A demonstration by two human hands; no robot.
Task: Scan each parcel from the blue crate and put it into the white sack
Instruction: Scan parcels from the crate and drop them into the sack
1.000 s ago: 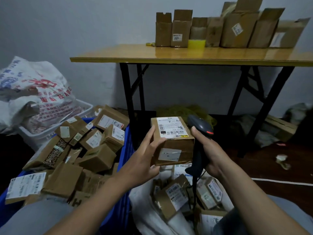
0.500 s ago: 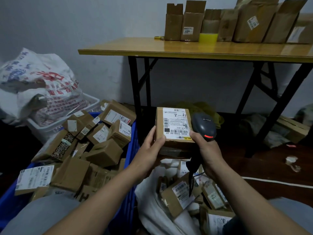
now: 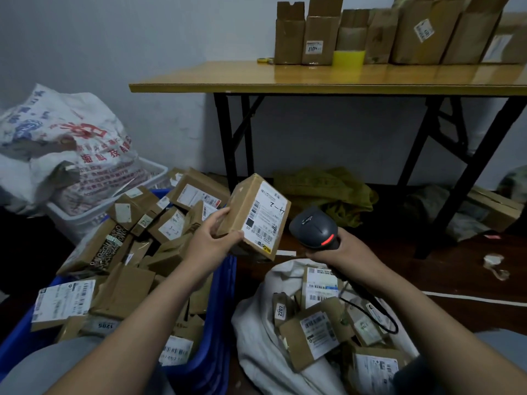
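Left hand (image 3: 209, 243) grips parcel (image 3: 253, 215); right hand (image 3: 346, 252) grips scanner (image 3: 313, 228).

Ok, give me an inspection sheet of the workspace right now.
Surface: dark floor under everything.
Job's things: crate heaped with boxes; sack open, partly filled; one parcel held up, tilted.
Clutter: paper scrap on the floor; green cloth under the table.
Grips: left hand holds the parcel; right hand holds the scanner.
Cables: scanner cable loops over the sack.
Surroundings: table with open cartons; printed bag in a tub, left.
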